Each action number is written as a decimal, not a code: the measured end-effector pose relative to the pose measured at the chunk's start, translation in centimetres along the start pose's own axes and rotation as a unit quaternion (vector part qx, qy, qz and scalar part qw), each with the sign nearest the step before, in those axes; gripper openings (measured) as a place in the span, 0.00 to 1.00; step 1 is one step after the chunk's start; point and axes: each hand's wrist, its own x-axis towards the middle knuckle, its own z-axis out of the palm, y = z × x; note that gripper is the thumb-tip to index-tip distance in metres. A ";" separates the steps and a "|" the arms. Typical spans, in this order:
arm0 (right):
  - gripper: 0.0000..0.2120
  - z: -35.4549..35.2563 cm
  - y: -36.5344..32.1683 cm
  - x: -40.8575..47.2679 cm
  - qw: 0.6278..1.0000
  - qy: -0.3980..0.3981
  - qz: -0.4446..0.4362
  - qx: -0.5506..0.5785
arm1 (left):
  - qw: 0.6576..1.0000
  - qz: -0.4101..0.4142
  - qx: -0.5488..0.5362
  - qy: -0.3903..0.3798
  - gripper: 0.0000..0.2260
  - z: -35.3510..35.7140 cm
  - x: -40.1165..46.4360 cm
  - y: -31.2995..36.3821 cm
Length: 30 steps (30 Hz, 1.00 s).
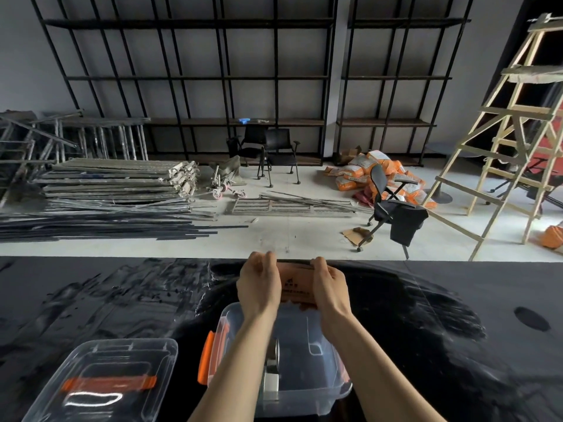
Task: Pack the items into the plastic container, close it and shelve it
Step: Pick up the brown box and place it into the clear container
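Note:
An open clear plastic container [316, 376] with an orange side latch [206, 357] stands on the black table in front of me. A tape dispenser [272, 370] lies inside it. Both hands hold an orange packet [297, 286] just beyond the container's far rim: my left hand [259, 284] grips its left end and my right hand [329, 286] its right end. The container's clear lid [103, 385] with an orange handle lies flat on the table to the left.
The black table [441, 330] has a round hole [531, 318] at the right. Beyond its far edge are black wall shelves [231, 121], stacked scaffold planks [115, 181], office chairs [393, 211], orange sacks [374, 175] and a wooden ladder [511, 129].

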 end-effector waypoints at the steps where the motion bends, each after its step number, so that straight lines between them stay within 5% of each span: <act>1: 0.18 -0.1 0.1 -0.1 1.000 -0.014 0.009 -0.005 | 1.000 0.001 0.000 0.007 0.14 0.0 0.1 -0.4; 10: 0.16 0.9 1.5 0.2 0.998 0.064 -0.018 -0.019 | 0.999 -0.031 -0.001 0.017 0.10 0.2 0.3 -1.0; 15: 0.17 1.2 1.5 0.5 0.990 0.110 0.061 0.060 | 0.982 -0.066 -0.148 -0.094 0.13 -1.1 -1.9 0.1; 19: 0.18 1.2 1.2 -0.2 0.983 0.089 0.119 0.106 | 0.958 -0.065 -0.272 -0.067 0.20 -0.9 -2.8 -0.5; 23: 0.22 1.7 1.3 0.1 0.981 0.011 0.149 0.123 | 0.964 -0.093 -0.247 -0.046 0.11 0.8 -3.2 -0.6; 26: 0.24 0.4 1.0 -0.5 0.995 -0.027 0.091 0.003 | 0.967 -0.099 -0.229 -0.060 0.10 0.4 -2.0 -0.3; 30: 0.20 -1.1 0.1 -0.7 0.992 -0.018 -0.096 -0.080 | 0.971 -0.118 -0.162 -0.130 0.15 -0.4 -0.9 -1.5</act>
